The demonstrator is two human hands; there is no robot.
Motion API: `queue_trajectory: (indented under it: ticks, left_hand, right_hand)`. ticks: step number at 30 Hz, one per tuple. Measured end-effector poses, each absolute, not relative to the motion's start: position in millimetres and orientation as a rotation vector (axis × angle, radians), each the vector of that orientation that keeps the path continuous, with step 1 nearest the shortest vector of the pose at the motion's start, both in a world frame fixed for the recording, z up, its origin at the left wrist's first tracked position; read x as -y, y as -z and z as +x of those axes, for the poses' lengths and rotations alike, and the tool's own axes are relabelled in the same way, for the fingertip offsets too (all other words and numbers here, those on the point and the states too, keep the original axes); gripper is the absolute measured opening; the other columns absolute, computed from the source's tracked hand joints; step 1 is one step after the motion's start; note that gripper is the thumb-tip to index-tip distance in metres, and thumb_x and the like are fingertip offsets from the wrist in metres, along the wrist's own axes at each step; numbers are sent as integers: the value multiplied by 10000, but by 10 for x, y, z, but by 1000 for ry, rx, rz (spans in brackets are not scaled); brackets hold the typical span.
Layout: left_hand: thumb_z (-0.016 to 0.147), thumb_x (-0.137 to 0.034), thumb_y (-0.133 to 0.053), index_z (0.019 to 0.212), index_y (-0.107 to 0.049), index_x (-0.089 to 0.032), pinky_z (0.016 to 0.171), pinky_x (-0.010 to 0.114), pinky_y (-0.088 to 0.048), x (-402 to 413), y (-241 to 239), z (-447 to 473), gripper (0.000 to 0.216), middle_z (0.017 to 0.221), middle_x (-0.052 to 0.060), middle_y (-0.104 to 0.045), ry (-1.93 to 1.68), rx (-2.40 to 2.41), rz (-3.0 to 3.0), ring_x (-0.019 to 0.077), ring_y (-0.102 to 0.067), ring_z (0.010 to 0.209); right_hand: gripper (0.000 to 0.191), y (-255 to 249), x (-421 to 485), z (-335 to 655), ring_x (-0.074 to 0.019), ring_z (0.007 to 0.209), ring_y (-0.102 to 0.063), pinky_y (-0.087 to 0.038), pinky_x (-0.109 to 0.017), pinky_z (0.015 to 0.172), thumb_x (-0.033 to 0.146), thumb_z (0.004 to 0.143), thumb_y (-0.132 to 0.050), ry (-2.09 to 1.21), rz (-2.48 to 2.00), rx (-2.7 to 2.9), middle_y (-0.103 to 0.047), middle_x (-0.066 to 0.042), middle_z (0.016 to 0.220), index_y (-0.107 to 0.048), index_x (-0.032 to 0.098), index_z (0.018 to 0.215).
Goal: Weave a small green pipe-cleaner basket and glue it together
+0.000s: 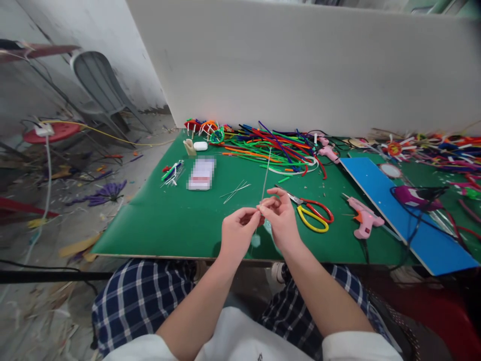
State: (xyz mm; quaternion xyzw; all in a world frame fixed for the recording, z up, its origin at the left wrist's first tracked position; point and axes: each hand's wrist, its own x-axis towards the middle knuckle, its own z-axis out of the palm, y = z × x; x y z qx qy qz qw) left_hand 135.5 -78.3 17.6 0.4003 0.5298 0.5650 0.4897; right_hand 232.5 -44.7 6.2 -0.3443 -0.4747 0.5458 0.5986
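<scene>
My left hand (237, 231) and my right hand (281, 216) meet above the near edge of the green table (169, 220). Both pinch a thin silver wire (266, 173) that stands up between the fingertips and leans slightly away from me. A little pale piece hangs below the hands (256, 240); what it is I cannot make out. A few loose wires (236, 190) lie on the table just beyond my left hand. Scissors with red and yellow handles (313, 213) lie right of my right hand.
A heap of coloured plastic strips (278, 145) fills the table's far middle. Two pink glue guns (363, 218) (328, 149), a blue board (398, 213), a blurred phone (202, 174) and a white case (200, 146) lie around. A grey chair (99, 85) stands far left.
</scene>
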Motion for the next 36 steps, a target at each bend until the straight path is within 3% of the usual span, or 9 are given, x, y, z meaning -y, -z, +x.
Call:
queue_trajectory:
  ticks: [5,11,19,36]
  left_hand:
    - [653,-285,-626,711,-632,-137,609,235,-504,788,-153,1310,159,615,1,-646,-1353,-1258,932,123,-618,586]
    - [647,-298,-629,698,-633,-129,603,247,-514,805,-152,1315,177,597,12,-636,-1267,-1252,950,128,-616,582]
    - [644,-300,-637,787,-615,-124,604,253,-521,774,-137,1338,229,625,15,-633,-1236,-1196,888,128,-617,588]
    - [622,-329,-658,710,-591,-125,543,236,-500,748,-128,1325,232,583,7,-630,-1212,-1179,745,114,-603,503]
  right_hand:
    - [245,-114,367,2459,-138,756,-597,-459,-314,760,231,687,-598,-1434,-845,1221,-609,26,637,-563,208,928]
    - [142,-177,333,2559,-127,658,-613,-476,-281,685,273,687,-618,-1346,-954,1291,-657,1,683,-637,184,796]
    - [135,-166,360,2548,-122,619,-601,-477,-254,629,289,674,-627,-1204,-1022,1334,-647,0,658,-637,174,744]
    - [101,-155,409,2479,-135,696,-592,-465,-270,679,257,698,-586,-1067,-1092,1453,-646,-9,728,-625,178,747]
